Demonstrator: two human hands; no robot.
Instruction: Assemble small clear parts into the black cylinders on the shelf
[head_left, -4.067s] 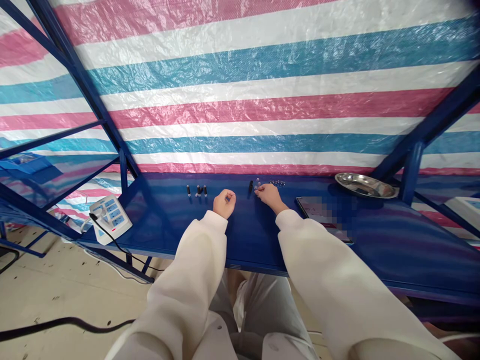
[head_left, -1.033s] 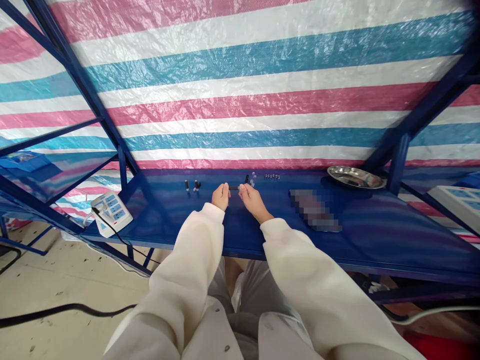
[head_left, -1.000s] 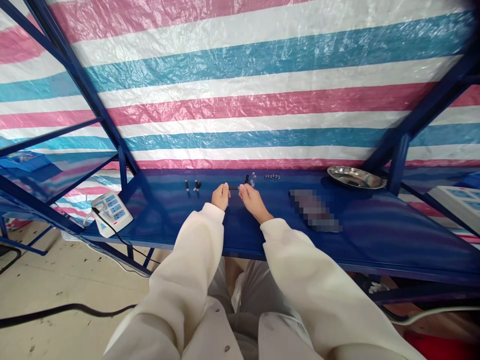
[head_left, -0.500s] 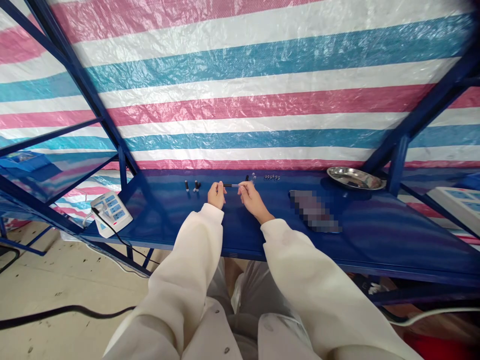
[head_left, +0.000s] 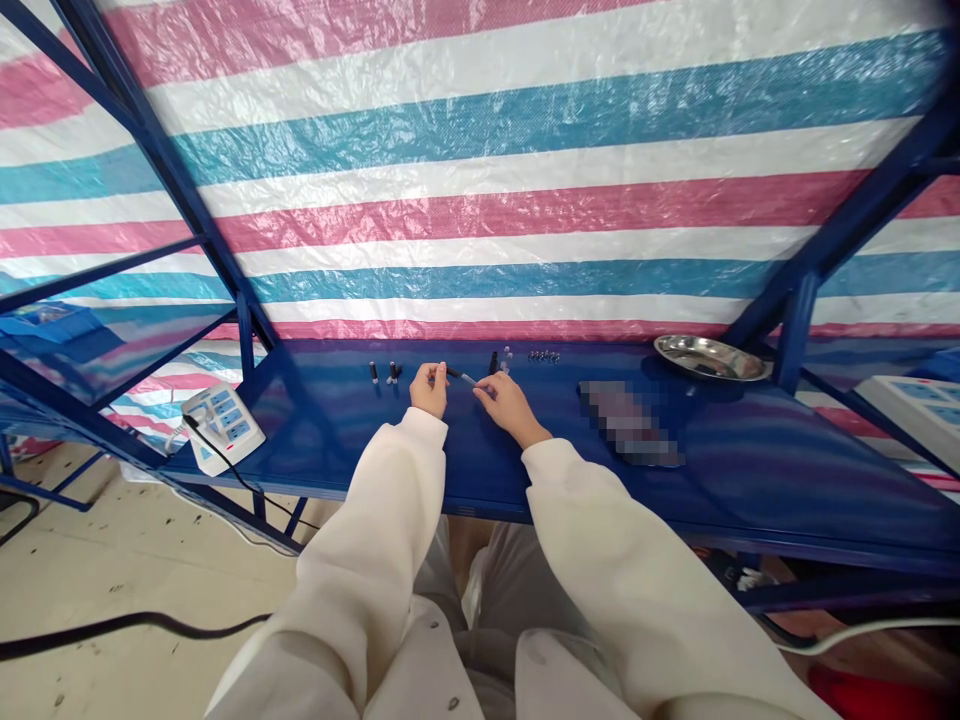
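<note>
Above the back half of the blue bench, my left hand [head_left: 429,390] is closed around the black end of a slim tube [head_left: 460,377]. The tube's other end looks pale and clear, and it slants down to the right. There my right hand [head_left: 508,406] pinches its tip between thumb and fingers. Left of my hands, short black-and-white pieces [head_left: 373,373] stand on the bench. Just beyond my right hand is a black piece [head_left: 493,361], with small clear bits [head_left: 507,358] beside it. A row of small shiny pieces [head_left: 544,356] lies farther right.
An oval metal dish [head_left: 712,358] sits at the bench's back right. A pixelated item [head_left: 630,422] lies in front of it. On the left end rests a white power strip [head_left: 225,428] with a black cable. Blue frame posts [head_left: 795,330] and a striped sheet [head_left: 510,210] bound the bench.
The tube has tipped from nearly level to slanting, its pale end lower. My right hand has dropped slightly, uncovering more of the black piece behind it. My left hand has shifted slightly left.
</note>
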